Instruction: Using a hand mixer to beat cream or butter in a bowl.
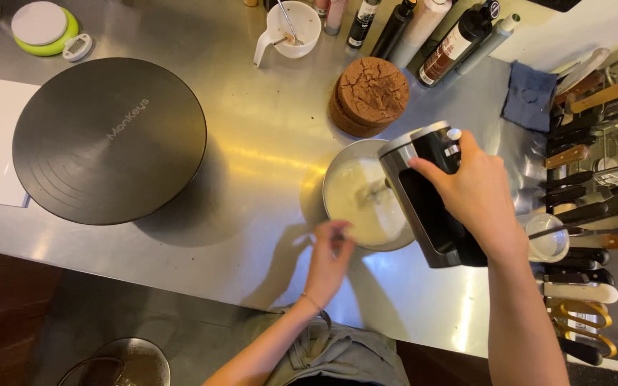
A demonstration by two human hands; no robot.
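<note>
Right hand (477,193) wrapped around black-and-silver electric hand mixer (427,193), beaters down in white cream | left hand (329,257) pinches round steel bowl (337,179) rim, steadying it on steel tabletop (252,143) | brown sponge cake (370,93) just beyond.

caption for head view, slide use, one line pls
Right hand holds a hand mixer in a bowl of white cream; left hand steadies the rim.

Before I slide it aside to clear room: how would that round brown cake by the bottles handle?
The round brown cake probably crumbles easily: its top is cracked. It looks stacked in layers, so pushing might shift them. It sits bare on the steel counter, so lifting likely needs support underneath.
</note>
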